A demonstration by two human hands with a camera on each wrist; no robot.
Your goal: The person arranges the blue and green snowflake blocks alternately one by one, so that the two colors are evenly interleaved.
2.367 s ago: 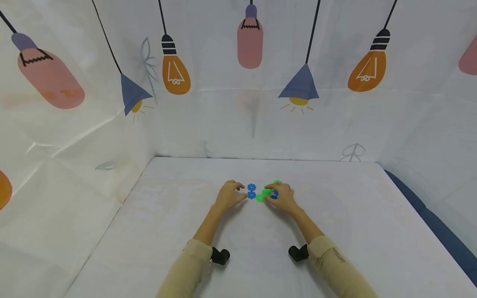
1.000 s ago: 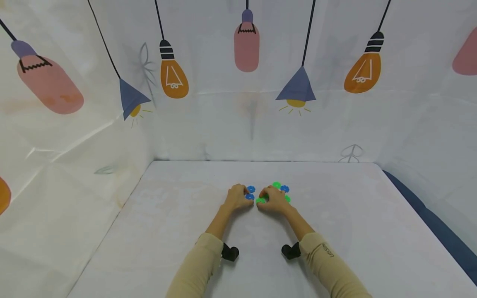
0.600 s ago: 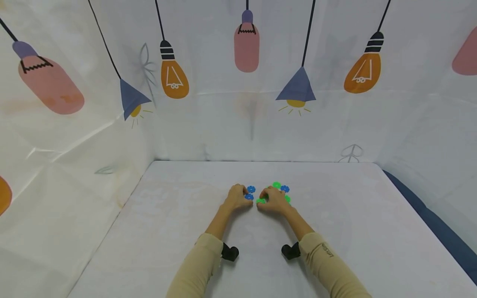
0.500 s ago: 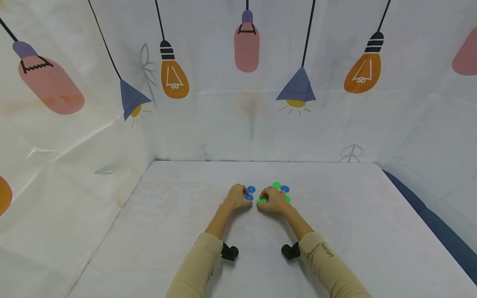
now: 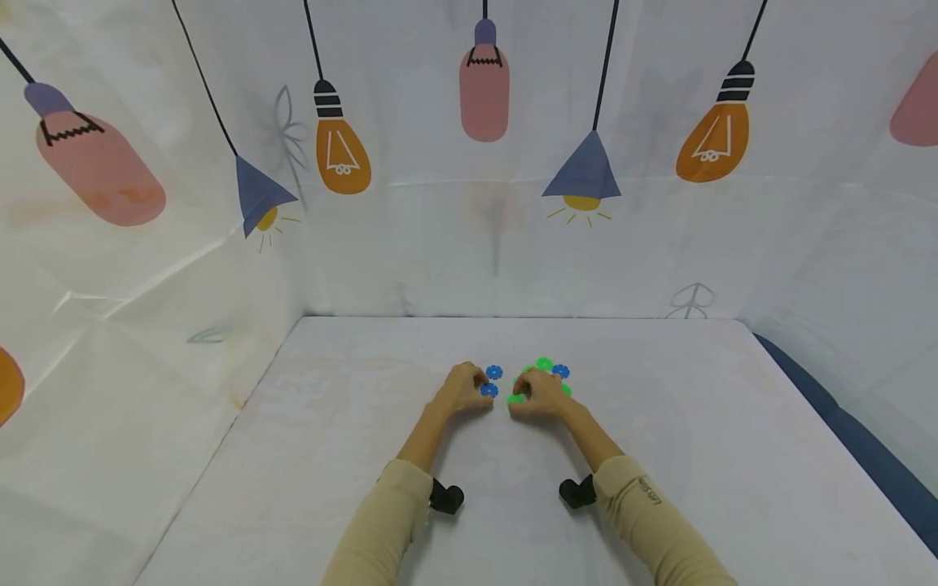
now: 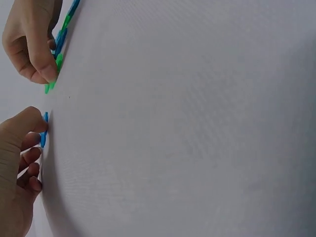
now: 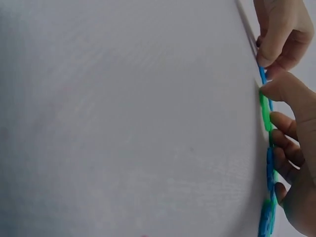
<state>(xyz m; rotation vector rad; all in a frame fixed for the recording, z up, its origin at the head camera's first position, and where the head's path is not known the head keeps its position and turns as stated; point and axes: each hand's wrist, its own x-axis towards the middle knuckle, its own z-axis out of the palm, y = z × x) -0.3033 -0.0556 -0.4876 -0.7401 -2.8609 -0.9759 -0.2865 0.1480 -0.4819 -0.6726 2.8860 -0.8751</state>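
Note:
Flower-shaped plastic discs in blue and green lie at the middle of the table. My left hand [image 5: 462, 388] pinches a blue disc [image 5: 489, 391] between thumb and fingers at its left side; another blue disc [image 5: 494, 372] lies just beyond it. Opposite, my right hand [image 5: 542, 393] holds a green disc [image 5: 516, 400] at its near edge, thumb in front and index finger curled behind. A narrow gap separates these two held discs. Beyond the right hand are a green disc [image 5: 545, 363] and a blue disc [image 5: 560, 371], plus more green partly hidden by its fingers.
The white table [image 5: 696, 456] reaches back to a white cloth wall [image 5: 440, 244] printed with lamps. A black wrist mount [image 5: 446, 496] sits at the left cuff and another black mount [image 5: 577, 491] at the right cuff. Dark blue fabric [image 5: 843, 423] lies past the table's right edge.
Both hands first came in and gripped the discs, with the head view shifting a little. Since half a second ago they have drawn slightly apart, widening the gap between the blue and green discs.

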